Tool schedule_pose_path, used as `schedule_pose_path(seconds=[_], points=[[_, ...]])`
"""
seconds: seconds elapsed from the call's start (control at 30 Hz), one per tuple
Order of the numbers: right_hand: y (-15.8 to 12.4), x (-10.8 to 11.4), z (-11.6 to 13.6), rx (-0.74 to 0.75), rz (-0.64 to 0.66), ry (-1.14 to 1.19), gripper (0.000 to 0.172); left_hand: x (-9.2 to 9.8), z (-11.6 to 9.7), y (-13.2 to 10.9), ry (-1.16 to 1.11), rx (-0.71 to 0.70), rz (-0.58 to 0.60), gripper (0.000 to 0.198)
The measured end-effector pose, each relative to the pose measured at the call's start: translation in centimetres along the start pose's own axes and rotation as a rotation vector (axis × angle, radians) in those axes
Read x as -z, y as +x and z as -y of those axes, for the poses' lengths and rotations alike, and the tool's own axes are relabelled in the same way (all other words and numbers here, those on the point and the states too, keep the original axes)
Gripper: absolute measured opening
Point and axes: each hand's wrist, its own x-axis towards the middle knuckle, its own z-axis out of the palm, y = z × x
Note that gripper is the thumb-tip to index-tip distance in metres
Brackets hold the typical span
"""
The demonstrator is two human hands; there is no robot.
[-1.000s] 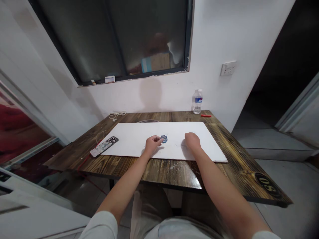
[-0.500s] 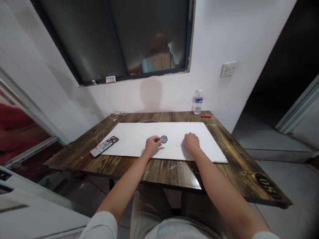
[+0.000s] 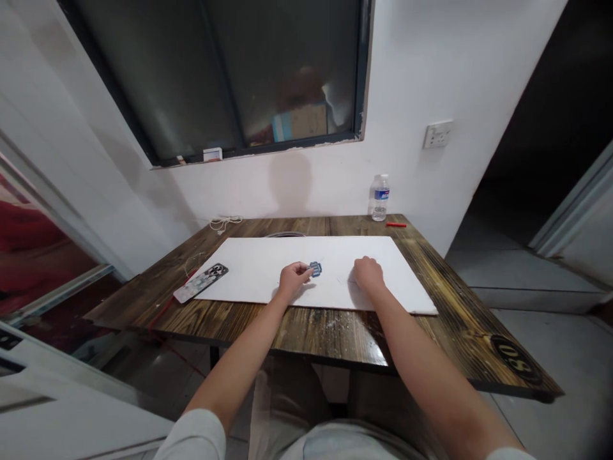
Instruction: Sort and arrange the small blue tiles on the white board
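A small blue piece (image 3: 315, 268) lies mid-sheet on white paper (image 3: 249, 268), pinched at its near-left edge by the left hand (image 3: 293, 278); its long axis is too small to tell. The right hand (image 3: 368, 273) rests curled shut nearby. A phone (image 3: 200, 282) lies at the left and a water bottle (image 3: 380, 197) stands behind.

Black round mark (image 3: 516, 358) on the near right corner of the wooden table (image 3: 297, 332): two pale digits, 8 and 0, lying turned away from the viewer, reading order uncertain. Blue and white label on the water bottle (image 3: 380, 197) by the wall, print on the small box (image 3: 211, 154) on the window ledge, and pattern on the small blue piece (image 3: 315, 268) held at the fingertips of the left hand (image 3: 292, 280): all too small to read.
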Motion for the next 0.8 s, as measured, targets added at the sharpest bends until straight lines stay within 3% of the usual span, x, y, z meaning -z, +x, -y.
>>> schedule_pose_path(seconds=[0.53,0.8], points=[[-0.03,0.14,-0.01,-0.029,0.015,0.024,0.032,-0.05,-0.11,-0.05,-0.010,-0.006,0.005,0.036],[-0.07,0.31,-0.04,-0.165,0.080,0.136,0.035,-0.03,-0.38,-0.15,-0.011,-0.005,0.005,0.037]])
